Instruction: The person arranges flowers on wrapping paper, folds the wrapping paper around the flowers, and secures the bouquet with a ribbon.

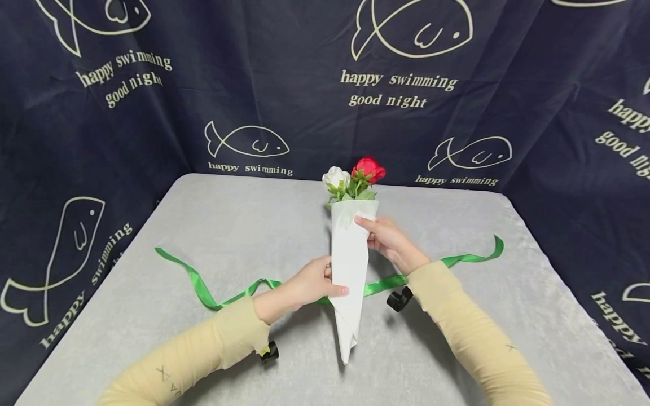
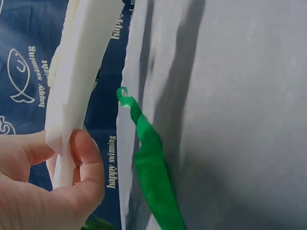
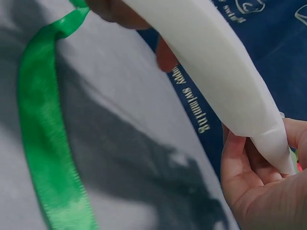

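Observation:
Two artificial roses, a white rose (image 1: pixel 336 177) and a red rose (image 1: pixel 369 170), stick out of the top of a cone of white wrapping paper (image 1: pixel 349 254). My left hand (image 1: pixel 319 280) grips the cone's lower half from the left, thumb across its front. Higher up, my right hand (image 1: pixel 389 239) pinches the paper's right edge near the opening, thumb in front and fingers behind. Both wrist views show the paper (image 2: pixel 79 72) between thumb and curled fingers. The stems are hidden inside the paper. A green ribbon (image 1: pixel 200 287) passes behind the cone.
The ribbon's ends lie out on both sides over a grey cloth-covered table (image 1: pixel 244 220). Behind and beside the table hangs a dark blue curtain (image 1: pixel 304 67) printed with fish and words. Black wrist cameras (image 1: pixel 399 299) sit below both sleeves.

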Tool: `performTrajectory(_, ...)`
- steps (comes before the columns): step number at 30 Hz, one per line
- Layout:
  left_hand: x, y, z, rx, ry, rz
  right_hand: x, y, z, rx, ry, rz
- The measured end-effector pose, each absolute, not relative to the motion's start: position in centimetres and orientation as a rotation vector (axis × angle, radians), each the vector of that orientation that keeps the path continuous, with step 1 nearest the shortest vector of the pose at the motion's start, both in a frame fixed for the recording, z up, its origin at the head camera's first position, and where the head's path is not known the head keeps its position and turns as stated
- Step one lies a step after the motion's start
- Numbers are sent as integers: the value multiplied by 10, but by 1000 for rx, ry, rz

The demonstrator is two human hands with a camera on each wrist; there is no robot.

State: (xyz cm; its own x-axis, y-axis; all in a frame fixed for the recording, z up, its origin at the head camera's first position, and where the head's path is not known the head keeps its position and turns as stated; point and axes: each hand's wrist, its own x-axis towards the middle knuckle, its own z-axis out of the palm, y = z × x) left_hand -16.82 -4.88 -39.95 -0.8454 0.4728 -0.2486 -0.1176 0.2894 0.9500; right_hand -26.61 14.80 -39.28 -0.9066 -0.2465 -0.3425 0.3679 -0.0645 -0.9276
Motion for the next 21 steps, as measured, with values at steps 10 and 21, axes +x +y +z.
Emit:
performTrajectory(10,-167,-45,-415,226,2162,1491,-272,147,-421,143,1795,-1909)
performTrajectory(21,-162,-38,-428,159,2178,1461,-268,153,-428,100,1877,-1794)
